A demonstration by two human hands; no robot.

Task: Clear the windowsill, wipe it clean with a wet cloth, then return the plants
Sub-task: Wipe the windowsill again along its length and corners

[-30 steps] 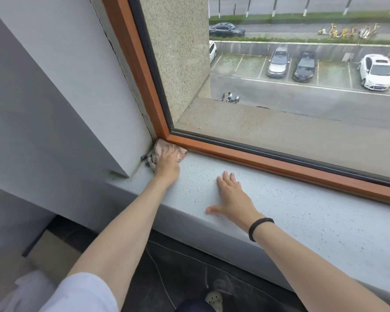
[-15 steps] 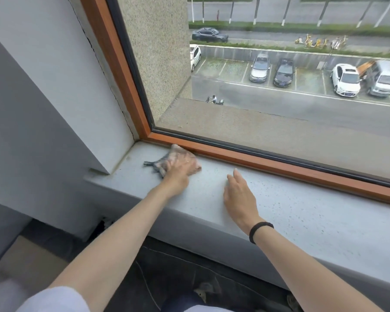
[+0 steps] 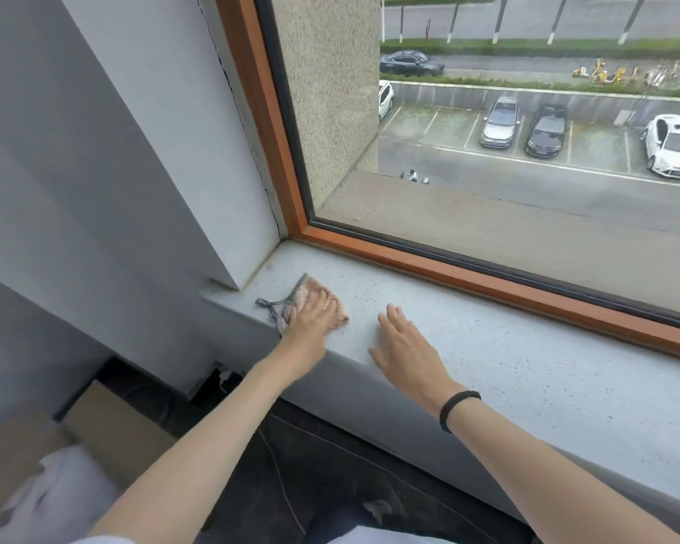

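The grey speckled windowsill runs from the left wall corner toward the right under the window. A pinkish cloth with a grey patterned edge lies flat on the sill near its left end and front edge. My left hand presses flat on the cloth, fingers straight. My right hand rests palm down on the bare sill just right of the cloth, fingers straight, a black band on its wrist. No plants are in view.
An orange-brown window frame borders the sill at the back and up the left side. A grey wall pier juts out at the sill's left end. A cardboard box sits on the dark floor below left.
My left hand has drawn the cloth out of the back left corner toward the sill's front edge. My right hand stays flat on the sill beside it.
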